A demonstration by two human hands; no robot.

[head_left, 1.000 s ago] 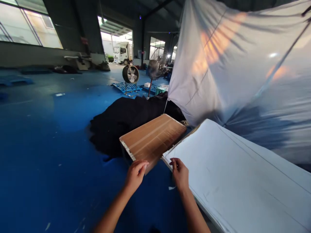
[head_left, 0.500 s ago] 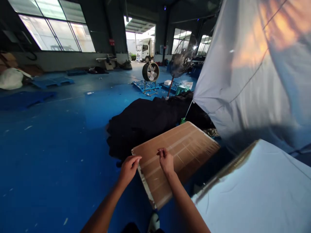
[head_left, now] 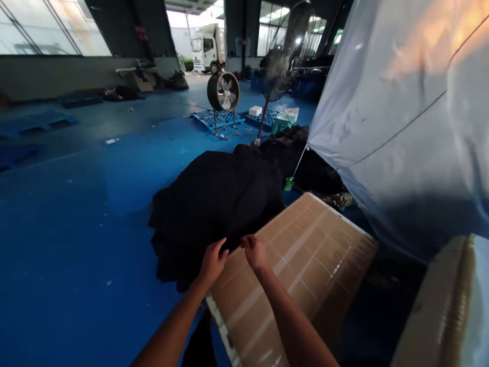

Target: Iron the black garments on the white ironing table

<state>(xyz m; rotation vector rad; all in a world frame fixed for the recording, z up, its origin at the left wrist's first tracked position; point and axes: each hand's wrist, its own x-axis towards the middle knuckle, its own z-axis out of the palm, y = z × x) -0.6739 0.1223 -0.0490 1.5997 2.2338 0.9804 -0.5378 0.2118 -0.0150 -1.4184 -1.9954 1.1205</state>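
Both hands reach out ahead of me, above the near left edge of a brown cardboard-covered board (head_left: 290,255) banded with clear tape. My left hand (head_left: 214,262) has thumb and forefinger apart and holds nothing I can see. Close by on its right, my right hand (head_left: 255,252) is loosely bent, fingertips pointing left, with nothing visible in it. Just beyond the fingers lies a large heap of black fabric (head_left: 217,193). Whether either hand touches the board or the cloth I cannot tell.
A white sheet (head_left: 401,117) hangs at the right, its corner tied by a cord to a green weight (head_left: 289,184). A pale padded block (head_left: 431,306) stands at lower right. Beyond the heap are a drum fan (head_left: 223,92), a pedestal fan (head_left: 282,66) and blue pallets (head_left: 214,120).
My view has moved forward and turned slightly right. The board and black heap appear nearer. My hands have come closer together, over the board's left edge beside the heap.
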